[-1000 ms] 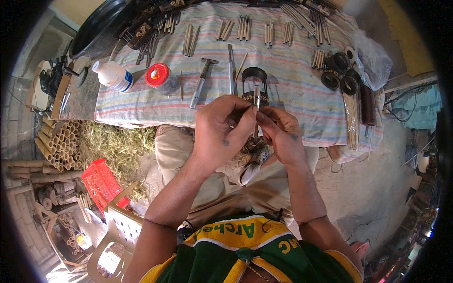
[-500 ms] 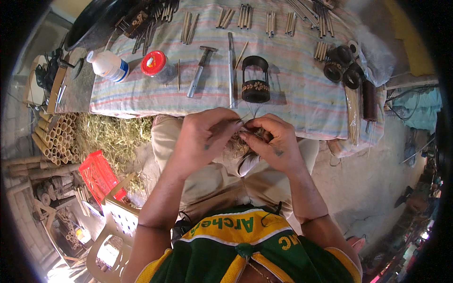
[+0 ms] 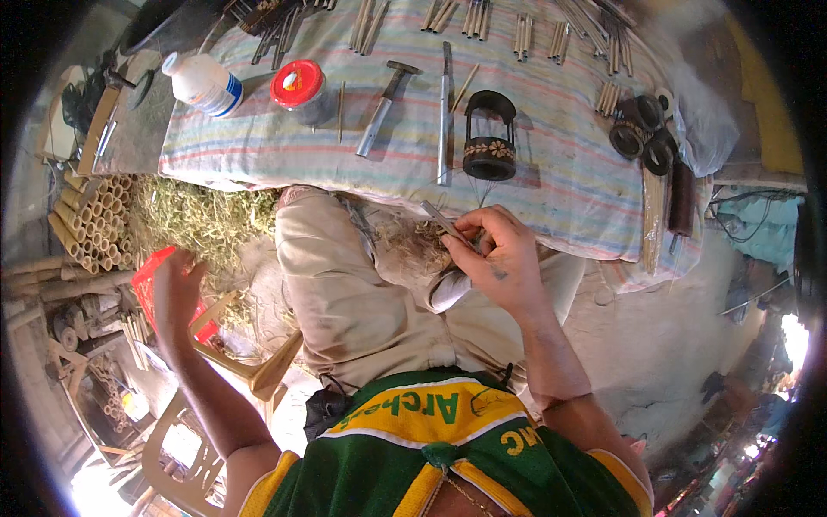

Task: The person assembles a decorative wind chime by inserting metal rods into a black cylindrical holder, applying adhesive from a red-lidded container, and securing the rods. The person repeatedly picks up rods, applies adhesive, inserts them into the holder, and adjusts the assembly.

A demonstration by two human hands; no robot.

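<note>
Black with a pale flowered band, the holder (image 3: pixel 489 157) appears to stand upright on the cloth-covered surface (image 3: pixel 568 177), near its front edge. Fine strands (image 3: pixel 486 189) show just in front of it.

The clearest change is in the hands. Half a second ago both met just in front of the holder; now only the right hand (image 3: pixel 502 250) is there, its grip closed on a slim grey tool (image 3: pixel 442 221) whose exact kind I cannot tell. The tool sits apart from the holder, pointing away to its left. The left hand (image 3: pixel 177 293) has swung far to the holder's left, down over the red crate (image 3: pixel 143 280). Its fingers look curled, but I cannot tell whether that grip is empty, nor whether it touches the crate.

For the work in hand, this reads as a break in two-handed handling: the tool stays at the ready in one hand while the holder is left untouched.

Just left of the holder lie a thin stick (image 3: pixel 466 86), a long metal tool (image 3: pixel 444 129) and a hammer (image 3: pixel 375 127); farther left are a jar (image 3: pixel 300 93) and a bottle (image 3: pixel 202 84). Black rings (image 3: pixel 648 112) sit to its right.
</note>
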